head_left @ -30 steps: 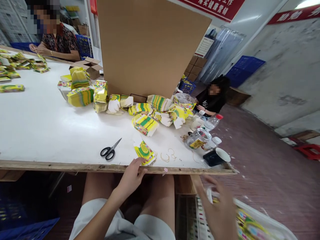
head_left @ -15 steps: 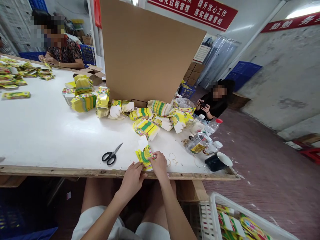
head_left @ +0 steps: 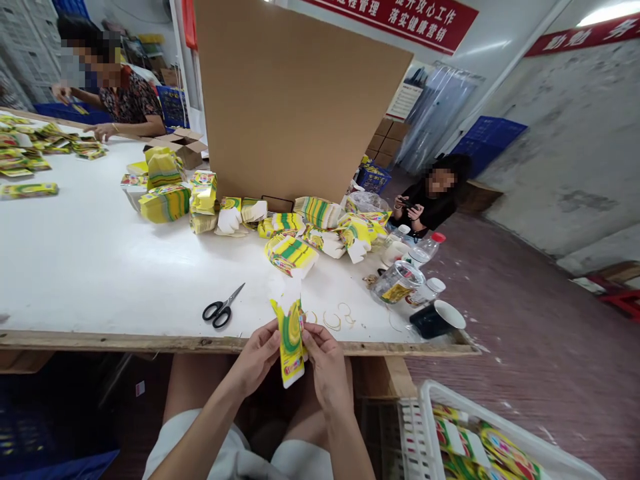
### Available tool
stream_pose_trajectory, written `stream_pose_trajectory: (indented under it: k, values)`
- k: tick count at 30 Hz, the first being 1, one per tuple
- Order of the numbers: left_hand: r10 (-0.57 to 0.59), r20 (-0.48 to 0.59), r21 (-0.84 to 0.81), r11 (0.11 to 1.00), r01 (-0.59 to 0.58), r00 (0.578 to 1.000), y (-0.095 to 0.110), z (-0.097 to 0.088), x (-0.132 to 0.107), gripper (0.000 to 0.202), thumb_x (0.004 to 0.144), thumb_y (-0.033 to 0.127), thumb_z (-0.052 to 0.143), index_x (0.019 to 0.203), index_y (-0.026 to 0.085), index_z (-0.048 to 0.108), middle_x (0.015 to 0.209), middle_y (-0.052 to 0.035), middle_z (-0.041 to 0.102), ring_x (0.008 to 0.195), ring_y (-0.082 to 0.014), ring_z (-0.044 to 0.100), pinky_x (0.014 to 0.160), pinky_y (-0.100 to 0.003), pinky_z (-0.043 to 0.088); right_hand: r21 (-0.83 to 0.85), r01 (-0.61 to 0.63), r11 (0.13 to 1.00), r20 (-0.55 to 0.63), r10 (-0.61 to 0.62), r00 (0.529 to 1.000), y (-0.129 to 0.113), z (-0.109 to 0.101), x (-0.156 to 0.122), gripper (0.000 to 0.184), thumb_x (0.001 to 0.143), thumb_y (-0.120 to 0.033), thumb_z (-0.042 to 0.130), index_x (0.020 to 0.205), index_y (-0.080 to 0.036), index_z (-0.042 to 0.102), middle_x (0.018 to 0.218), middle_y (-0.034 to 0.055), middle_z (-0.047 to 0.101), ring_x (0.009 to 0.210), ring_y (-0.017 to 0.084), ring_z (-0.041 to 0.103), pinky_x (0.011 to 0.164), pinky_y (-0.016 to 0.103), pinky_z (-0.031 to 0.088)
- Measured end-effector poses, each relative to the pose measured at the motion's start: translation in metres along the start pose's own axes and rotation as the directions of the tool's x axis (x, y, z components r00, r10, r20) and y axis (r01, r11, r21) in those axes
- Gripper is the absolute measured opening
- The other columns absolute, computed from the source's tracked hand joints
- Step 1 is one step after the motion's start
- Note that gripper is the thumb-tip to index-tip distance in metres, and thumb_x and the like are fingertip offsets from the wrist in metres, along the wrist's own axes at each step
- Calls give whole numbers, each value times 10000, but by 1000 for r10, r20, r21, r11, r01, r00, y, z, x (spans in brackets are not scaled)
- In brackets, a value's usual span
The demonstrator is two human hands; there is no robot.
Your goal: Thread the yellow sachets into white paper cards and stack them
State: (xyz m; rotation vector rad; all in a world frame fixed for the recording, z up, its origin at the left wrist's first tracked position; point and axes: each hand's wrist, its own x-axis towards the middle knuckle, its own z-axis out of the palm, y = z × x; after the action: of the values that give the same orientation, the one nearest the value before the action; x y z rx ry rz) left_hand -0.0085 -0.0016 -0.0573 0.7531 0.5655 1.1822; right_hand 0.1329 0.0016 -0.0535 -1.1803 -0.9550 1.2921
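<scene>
Both my hands hold a thin stack of yellow-and-green printed cards [head_left: 291, 340] upright just off the near edge of the white table [head_left: 90, 260]. My left hand [head_left: 260, 353] grips the stack's left side, my right hand [head_left: 323, 360] its right side, fingers closed on it. On the table beyond lie black scissors [head_left: 223, 308], loose rubber bands [head_left: 335, 319] and several bundles of the same cards [head_left: 290, 253].
A tall cardboard sheet [head_left: 295, 100] stands at the table's far side. Jars, a bottle and a black cup [head_left: 437, 319] crowd the right corner. A white basket of cards [head_left: 480, 440] sits low right. Two other people sit at far left and beyond the right corner.
My right hand came up from the basket to the cards on the table. Both hands then lifted the stack off the table edge and turned it upright toward me.
</scene>
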Motion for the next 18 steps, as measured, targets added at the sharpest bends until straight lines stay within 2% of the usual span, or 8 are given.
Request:
stream_pose_trajectory:
  k: [2, 6, 9, 12, 15, 18]
  values:
    - [-29, 19, -107, 994, 31, 999, 1, 2, -4, 437, 775, 442, 751, 1132, 193, 713, 1123, -118, 748, 1106, -299, 663, 986, -402, 498, 35, -18, 999, 3, 18, 1000, -1, -1, -4, 338, 703, -486, 781, 865, -210, 672, 837, 57, 745, 788, 227, 696, 753, 370, 551]
    - [-60, 12, -134, 989, 61, 998, -1, 4, -6, 479, 691, 426, 826, 1073, 154, 726, 1053, -132, 764, 1058, -309, 687, 961, -399, 518, 50, -29, 998, 2, 29, 1000, -6, -6, -9, 332, 679, -479, 810, 829, -207, 693, 793, 47, 738, 763, 223, 682, 728, 354, 548]
    - [-79, -122, -134, 989, 62, 989, -4, 7, -5, 450, 646, 411, 859, 982, 138, 734, 913, -107, 786, 925, -284, 731, 875, -392, 566, 28, -28, 999, 18, 27, 999, -12, -5, -17, 306, 709, -482, 789, 779, -196, 705, 794, 47, 737, 784, 225, 672, 748, 349, 539]
    - [-88, -225, -138, 989, 57, 970, -7, 11, -5, 334, 680, 387, 841, 878, 141, 731, 788, -67, 787, 813, -249, 749, 809, -377, 589, -63, -5, 998, 32, 7, 999, -19, -1, -26, 301, 767, -484, 738, 769, -184, 719, 797, 52, 736, 811, 232, 666, 771, 346, 532]
    - [-103, -247, -137, 988, 71, 964, -5, 13, -7, 326, 688, 386, 835, 862, 132, 728, 776, -70, 787, 804, -252, 750, 807, -384, 588, -175, 31, 984, 18, -29, 999, -22, 0, -31, 297, 771, -474, 733, 828, -183, 728, 807, 56, 737, 799, 231, 659, 750, 339, 531]
    - [-130, -208, -170, 981, 95, 969, -1, 17, -10, 410, 718, 483, 786, 921, 130, 737, 863, -106, 792, 890, -287, 740, 855, -420, 572, -128, 11, 992, 18, -9, 1000, -20, -1, -30, 278, 743, -447, 766, 823, -184, 722, 795, 57, 736, 770, 221, 658, 736, 333, 530]
